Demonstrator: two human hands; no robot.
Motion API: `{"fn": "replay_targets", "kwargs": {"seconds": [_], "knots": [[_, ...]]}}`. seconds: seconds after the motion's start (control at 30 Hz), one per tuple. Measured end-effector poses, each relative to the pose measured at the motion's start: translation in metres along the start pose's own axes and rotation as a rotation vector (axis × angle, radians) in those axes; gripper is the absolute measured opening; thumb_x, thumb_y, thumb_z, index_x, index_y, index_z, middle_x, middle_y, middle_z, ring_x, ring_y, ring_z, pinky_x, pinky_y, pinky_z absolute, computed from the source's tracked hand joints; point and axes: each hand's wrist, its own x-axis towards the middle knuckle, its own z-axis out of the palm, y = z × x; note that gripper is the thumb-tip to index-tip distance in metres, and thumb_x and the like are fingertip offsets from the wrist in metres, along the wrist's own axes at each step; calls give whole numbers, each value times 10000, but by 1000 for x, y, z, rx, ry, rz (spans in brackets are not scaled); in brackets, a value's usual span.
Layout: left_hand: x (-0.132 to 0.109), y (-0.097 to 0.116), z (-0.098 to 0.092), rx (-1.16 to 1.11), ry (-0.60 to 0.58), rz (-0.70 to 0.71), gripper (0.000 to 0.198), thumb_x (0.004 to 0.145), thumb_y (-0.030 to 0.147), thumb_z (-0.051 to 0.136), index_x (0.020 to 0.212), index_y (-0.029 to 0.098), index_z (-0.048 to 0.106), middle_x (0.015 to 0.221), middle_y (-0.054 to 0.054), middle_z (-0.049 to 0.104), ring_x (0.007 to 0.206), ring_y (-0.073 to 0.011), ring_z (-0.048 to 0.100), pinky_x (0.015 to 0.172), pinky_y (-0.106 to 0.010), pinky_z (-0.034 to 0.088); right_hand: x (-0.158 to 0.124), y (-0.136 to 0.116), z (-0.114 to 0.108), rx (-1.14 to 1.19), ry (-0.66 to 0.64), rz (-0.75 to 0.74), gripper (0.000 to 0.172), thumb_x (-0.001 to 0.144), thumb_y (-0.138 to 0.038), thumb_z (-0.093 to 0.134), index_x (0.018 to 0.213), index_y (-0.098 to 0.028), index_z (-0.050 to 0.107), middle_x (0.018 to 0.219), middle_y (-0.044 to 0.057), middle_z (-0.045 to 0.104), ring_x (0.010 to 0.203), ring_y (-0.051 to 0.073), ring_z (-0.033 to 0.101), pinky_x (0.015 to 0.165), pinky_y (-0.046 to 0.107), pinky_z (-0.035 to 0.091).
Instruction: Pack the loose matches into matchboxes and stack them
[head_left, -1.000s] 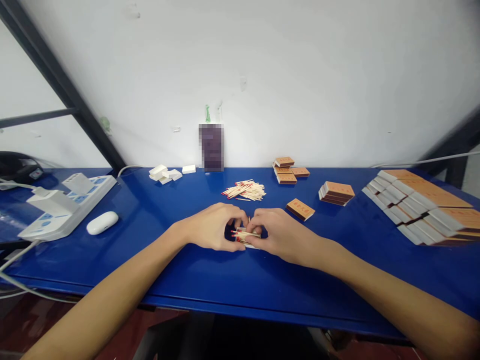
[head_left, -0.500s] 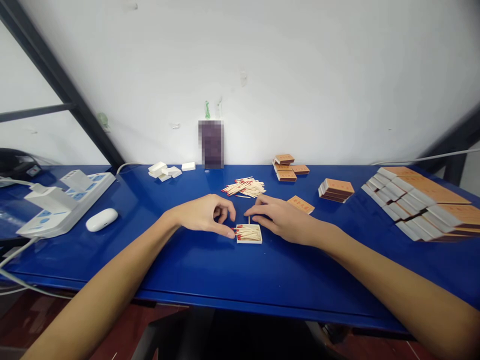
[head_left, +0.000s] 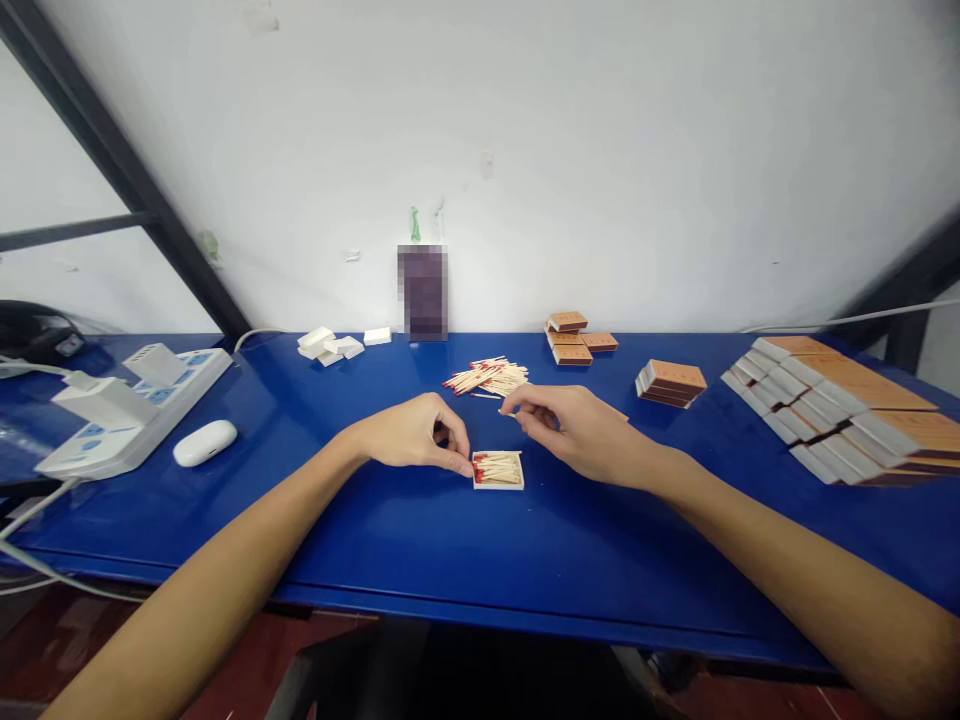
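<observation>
A small white matchbox tray (head_left: 498, 487) holds several red-tipped matches (head_left: 496, 468). My left hand (head_left: 420, 432) is closed at the tray's left end, thumb and finger pinching its edge. Up and to the right of the tray hovers my right hand (head_left: 562, 425), its fingers bent and apart, with nothing visible between them. Just beyond its fingertips lies a loose pile of matches (head_left: 487, 377). An orange matchbox sleeve (head_left: 621, 415) is mostly hidden behind the right hand.
White empty trays (head_left: 343, 347) lie at the back left. Orange matchboxes (head_left: 572, 354) stand at the back, a short stack (head_left: 671, 382) to the right, and a large block (head_left: 847, 400) far right. At left are a power strip (head_left: 142, 420) and a white earbud case (head_left: 205, 443).
My right hand has lifted off the tray and moved slightly up and right, covering more of the orange sleeve. A match by its fingertips dropped into the tray. My left fingers closed in.
</observation>
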Motion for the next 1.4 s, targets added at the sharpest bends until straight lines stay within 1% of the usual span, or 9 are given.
{"fn": "replay_targets", "kwargs": {"seconds": [0.17,0.3,0.43,0.57,0.77,0.9,1.1,1.3,1.4], "knots": [[0,2,2,29,31,35,267,779,416,758,840,157,782,715,-26,671,619,-100,471,575,-229,367,-2,-7,-3,273,-72,128,222,860,-229,534,935,-192,738,846,34,740,758,175,665,656,286,495],[0,4,2,31,46,55,229,796,376,745,846,155,776,740,-29,683,640,-103,484,598,-230,382,-3,-9,-8,437,-137,124,226,839,-268,605,994,-188,749,873,34,753,797,179,687,718,296,529],[2,3,6,11,60,81,232,804,378,734,845,152,768,731,-25,674,631,-99,485,591,-229,383,-5,-14,-6,180,-105,-29,206,894,-337,603,925,-225,774,788,22,679,681,143,594,611,275,450],[5,0,10,-31,88,96,238,824,382,707,819,146,732,661,0,628,579,-85,461,554,-223,365,-10,-22,2,60,-167,-163,177,903,-348,628,910,-250,775,858,26,605,731,133,558,647,268,427],[4,5,10,29,128,131,196,852,327,644,926,148,671,768,-7,625,660,-107,513,628,-243,417,-13,-26,2,-20,-145,-115,195,945,-325,545,928,-227,713,912,33,604,816,158,573,717,294,425],[1,12,13,242,132,166,372,760,455,740,990,177,648,903,-19,622,763,-143,529,702,-275,428,-15,-24,-8,-126,-191,-68,234,886,-441,593,922,-214,637,919,38,627,828,194,577,700,315,412],[3,16,18,491,176,157,317,782,467,701,900,188,607,864,-2,601,776,-161,549,733,-297,397,-14,-18,-15,-194,-235,-48,163,881,-382,554,902,-221,554,912,27,641,797,192,563,693,318,378],[2,16,21,568,166,183,331,778,484,689,909,190,611,845,-3,604,770,-169,554,753,-307,386,-12,-10,-17,-251,-254,-41,101,868,-286,525,946,-228,552,938,29,634,808,197,552,685,316,354],[2,15,21,563,162,185,358,779,521,685,916,198,615,823,3,602,755,-166,551,743,-305,381,-12,-11,-15,-219,-265,-88,76,900,-270,494,878,-221,548,880,18,623,768,176,541,661,304,339]]}}
